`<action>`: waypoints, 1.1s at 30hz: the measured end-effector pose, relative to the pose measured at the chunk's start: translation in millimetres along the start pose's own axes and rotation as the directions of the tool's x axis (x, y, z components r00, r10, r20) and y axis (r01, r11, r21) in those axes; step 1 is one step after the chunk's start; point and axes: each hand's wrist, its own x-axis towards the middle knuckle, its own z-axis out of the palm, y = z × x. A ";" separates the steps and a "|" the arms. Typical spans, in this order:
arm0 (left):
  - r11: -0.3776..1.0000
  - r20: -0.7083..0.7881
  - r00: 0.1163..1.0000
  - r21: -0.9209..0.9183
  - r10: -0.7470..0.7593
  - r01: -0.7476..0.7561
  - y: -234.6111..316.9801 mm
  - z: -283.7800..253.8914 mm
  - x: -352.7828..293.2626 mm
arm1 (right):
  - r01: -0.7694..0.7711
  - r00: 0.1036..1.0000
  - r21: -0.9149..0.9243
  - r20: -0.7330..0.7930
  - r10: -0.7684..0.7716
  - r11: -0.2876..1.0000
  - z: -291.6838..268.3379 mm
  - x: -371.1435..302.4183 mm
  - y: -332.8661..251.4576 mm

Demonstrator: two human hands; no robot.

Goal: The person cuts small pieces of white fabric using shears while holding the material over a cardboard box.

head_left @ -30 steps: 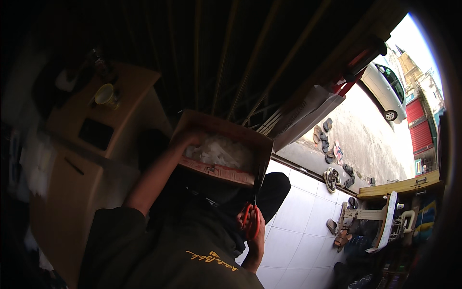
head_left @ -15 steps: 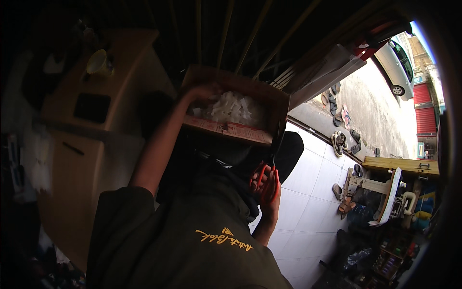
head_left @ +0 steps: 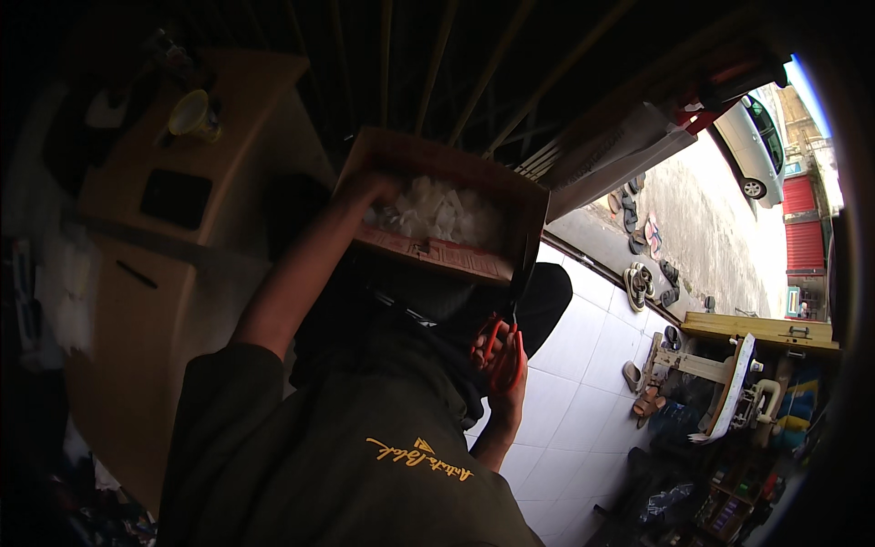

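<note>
A cardboard box (head_left: pixel 437 255) rests on my lap, holding a heap of whitish, translucent scraps (head_left: pixel 447 214). My left hand (head_left: pixel 372 190) reaches into the box at its left end, touching or just beside the heap; shadow and blur hide its fingers. Below the box's right corner, my right hand (head_left: pixel 503 365) is closed round the red handles of a pair of scissors (head_left: pixel 517 357). Their dark blades point up toward the box's corner.
To the left stands a brown wooden cabinet (head_left: pixel 246 100) with a dark flat device (head_left: pixel 176 199) and a yellowish cup (head_left: pixel 190 114) on top. White floor tiles (head_left: pixel 570 365) lie at the right. Shoes (head_left: pixel 638 284) line the doorway, near a wooden-framed stand (head_left: pixel 697 365).
My left hand has shifted slightly left and down within the box. The right hand keeps its hold on the scissors. The view has tilted slightly.
</note>
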 end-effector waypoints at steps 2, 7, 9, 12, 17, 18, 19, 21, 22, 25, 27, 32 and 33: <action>1.000 -0.065 0.998 -0.012 -0.021 0.020 3.8 -3.1 -6.2 | 0.002 1.000 0.014 -0.006 -0.002 1.000 -3.5 1.4 1.7; 0.997 -0.029 1.000 0.077 -0.002 0.005 22.8 -16.4 -17.8 | -0.032 0.999 0.067 -0.009 0.033 0.997 -3.0 1.4 4.5; 0.987 0.113 0.993 0.151 0.035 -0.052 29.2 -25.3 -18.8 | -0.033 0.999 0.044 -0.025 0.034 0.998 -1.5 1.8 4.4; 0.987 0.128 0.991 0.150 0.038 -0.058 34.0 -23.5 -21.1 | -0.033 0.999 0.036 -0.026 0.034 0.999 -1.4 2.0 4.8; 0.974 0.067 0.997 0.223 0.024 -0.039 30.2 -9.9 -16.2 | -0.021 0.999 0.035 -0.028 0.022 0.999 5.3 -0.4 1.7; 0.973 0.035 0.999 0.230 0.028 -0.036 30.3 -5.8 -13.7 | -0.019 0.999 0.027 -0.030 0.020 0.999 4.7 -0.7 1.3; 0.963 0.080 0.996 0.261 0.050 -0.069 29.5 -2.1 -11.5 | -0.018 0.999 0.019 -0.032 0.018 1.000 4.6 -1.1 0.7; 0.938 0.170 0.982 0.319 0.086 -0.137 26.1 5.2 -7.3 | -0.005 0.999 0.015 -0.048 0.006 1.000 10.8 -3.9 -3.3; 0.947 0.119 0.986 0.286 0.114 -0.144 22.5 9.8 -5.4 | 0.001 0.998 0.013 -0.055 0.000 1.000 13.6 -5.3 -5.0; 0.954 0.031 0.985 0.247 0.167 -0.169 13.1 26.8 -1.2 | -0.047 0.994 0.012 -0.098 0.048 0.999 12.5 -10.1 -6.0; 0.934 0.065 0.983 0.309 0.169 -0.181 10.3 35.4 1.9 | -0.039 0.995 -0.016 -0.088 0.037 0.999 11.0 -12.1 -6.7; 0.904 0.080 0.972 0.357 0.221 -0.236 -12.7 45.4 3.4 | -0.059 0.996 -0.061 -0.071 0.055 0.996 6.8 -17.5 -12.5; 0.908 0.064 0.968 0.336 0.244 -0.251 -19.3 46.5 1.7 | -0.067 0.996 -0.069 -0.065 0.063 0.995 5.4 -18.1 -11.9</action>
